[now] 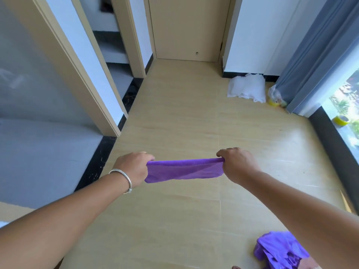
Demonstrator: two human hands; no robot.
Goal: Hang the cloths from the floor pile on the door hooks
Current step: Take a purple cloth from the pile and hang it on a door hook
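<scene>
Purple pile (279, 249) waits by your feet w/ more to hang, you've got 1 purple cloth (182, 170) stretched mid-air, left hand (134, 168) & right hand (238, 165) gripping its ends, no hooks in view.

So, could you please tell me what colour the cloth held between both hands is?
Purple cloth, plain; head view.

1. The left hand (134, 168) and right hand (238, 165) each grip 1 end of a purple cloth (183, 170), stretched between them above the floor (174, 113).
2. A pile of purple cloths (279, 250) lies bottom right.
3. A closed door (189, 26) stands ahead.
4. A white bundle (247, 88) lies beside the grey curtain (310, 55).
</scene>
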